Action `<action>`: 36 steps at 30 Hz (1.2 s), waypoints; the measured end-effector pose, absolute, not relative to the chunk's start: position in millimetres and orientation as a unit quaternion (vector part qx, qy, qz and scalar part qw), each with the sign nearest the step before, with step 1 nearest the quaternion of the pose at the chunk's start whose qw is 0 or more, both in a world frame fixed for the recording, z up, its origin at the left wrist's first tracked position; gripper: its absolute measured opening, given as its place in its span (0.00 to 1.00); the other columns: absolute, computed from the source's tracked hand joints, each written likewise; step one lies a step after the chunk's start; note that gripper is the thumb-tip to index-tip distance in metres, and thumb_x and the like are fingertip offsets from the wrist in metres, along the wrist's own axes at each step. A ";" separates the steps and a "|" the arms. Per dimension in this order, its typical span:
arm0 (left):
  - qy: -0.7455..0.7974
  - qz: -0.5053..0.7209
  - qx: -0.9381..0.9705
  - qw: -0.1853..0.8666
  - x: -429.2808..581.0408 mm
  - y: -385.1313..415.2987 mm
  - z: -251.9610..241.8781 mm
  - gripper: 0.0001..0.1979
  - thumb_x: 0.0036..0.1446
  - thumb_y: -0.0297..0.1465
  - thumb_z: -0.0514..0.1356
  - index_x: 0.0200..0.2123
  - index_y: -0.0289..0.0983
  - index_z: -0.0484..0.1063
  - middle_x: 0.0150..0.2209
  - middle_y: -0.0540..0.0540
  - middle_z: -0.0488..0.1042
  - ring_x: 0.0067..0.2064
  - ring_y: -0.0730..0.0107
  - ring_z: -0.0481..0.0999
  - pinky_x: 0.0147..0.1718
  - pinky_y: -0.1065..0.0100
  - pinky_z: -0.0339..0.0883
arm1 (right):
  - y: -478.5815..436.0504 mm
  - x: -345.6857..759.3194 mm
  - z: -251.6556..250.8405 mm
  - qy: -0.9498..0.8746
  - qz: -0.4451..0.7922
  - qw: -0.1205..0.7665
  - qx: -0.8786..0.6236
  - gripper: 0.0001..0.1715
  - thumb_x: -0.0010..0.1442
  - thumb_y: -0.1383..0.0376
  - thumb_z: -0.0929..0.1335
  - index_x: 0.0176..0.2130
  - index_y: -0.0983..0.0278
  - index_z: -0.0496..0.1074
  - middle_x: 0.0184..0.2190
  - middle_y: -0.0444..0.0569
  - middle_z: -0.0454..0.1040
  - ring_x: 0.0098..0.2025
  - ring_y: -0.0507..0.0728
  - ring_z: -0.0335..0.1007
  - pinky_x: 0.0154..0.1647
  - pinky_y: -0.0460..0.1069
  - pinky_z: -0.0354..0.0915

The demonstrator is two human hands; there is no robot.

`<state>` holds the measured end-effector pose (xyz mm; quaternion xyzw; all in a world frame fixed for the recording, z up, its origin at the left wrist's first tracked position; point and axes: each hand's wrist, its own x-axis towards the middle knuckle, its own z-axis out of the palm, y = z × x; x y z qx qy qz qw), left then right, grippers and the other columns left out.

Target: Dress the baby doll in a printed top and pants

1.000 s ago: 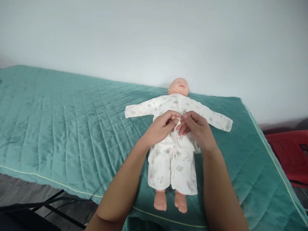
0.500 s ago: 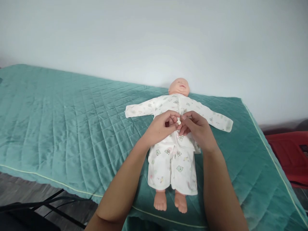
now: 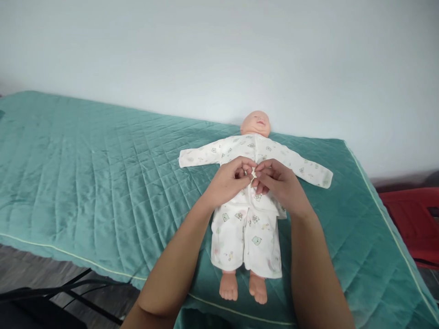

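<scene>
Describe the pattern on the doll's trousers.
The trousers are white with small scattered prints, including green bear-like faces; they show best in the head view.

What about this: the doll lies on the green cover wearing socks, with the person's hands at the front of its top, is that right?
Not quite: the head view shows the feet of the doll bare, without socks. It does lie on the green cover, with the left hand and right hand at the front of its top.

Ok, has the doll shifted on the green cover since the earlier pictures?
No: against the green cover, the doll lies in the same place, no visible shift either way.
</scene>
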<state>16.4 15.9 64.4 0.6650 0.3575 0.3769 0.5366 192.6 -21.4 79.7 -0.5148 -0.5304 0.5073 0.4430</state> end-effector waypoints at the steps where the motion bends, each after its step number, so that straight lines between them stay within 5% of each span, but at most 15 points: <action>1: 0.357 0.377 0.662 0.541 16.1 15.9 64.8 0.13 0.57 0.27 0.59 0.46 0.40 0.74 0.32 0.53 0.70 0.30 0.77 0.64 0.31 0.71 0.60 | -21.5 192.8 79.7 -0.531 0.506 0.443 -0.516 0.09 0.62 0.59 0.71 0.39 0.61 0.71 0.26 0.43 0.78 0.24 0.49 0.73 0.27 0.44 0.68; 25: 0.320 0.375 0.655 0.572 12.6 17.3 64.3 0.11 0.60 0.29 0.58 0.46 0.40 0.72 0.29 0.53 0.70 0.30 0.75 0.69 0.32 0.71 0.65 | -22.3 192.4 79.1 -0.516 0.502 0.461 -0.519 0.11 0.62 0.56 0.72 0.39 0.61 0.72 0.22 0.42 0.77 0.21 0.50 0.70 0.23 0.45 0.64; 32: 0.373 0.485 0.617 0.496 11.0 19.2 58.3 0.07 0.62 0.31 0.57 0.42 0.40 0.74 0.26 0.53 0.70 0.26 0.75 0.69 0.28 0.71 0.64 | -21.5 194.9 73.7 -0.452 0.420 0.609 -0.499 0.09 0.61 0.57 0.72 0.37 0.58 0.71 0.21 0.40 0.73 0.18 0.50 0.65 0.20 0.46 0.60; 36: 0.409 0.521 0.614 0.430 9.1 23.1 53.0 0.09 0.62 0.30 0.56 0.42 0.40 0.75 0.26 0.53 0.69 0.27 0.74 0.69 0.30 0.70 0.64 | -19.4 192.5 67.2 -0.437 0.299 0.680 -0.506 0.05 0.62 0.60 0.70 0.38 0.57 0.71 0.28 0.43 0.76 0.31 0.54 0.75 0.32 0.50 0.70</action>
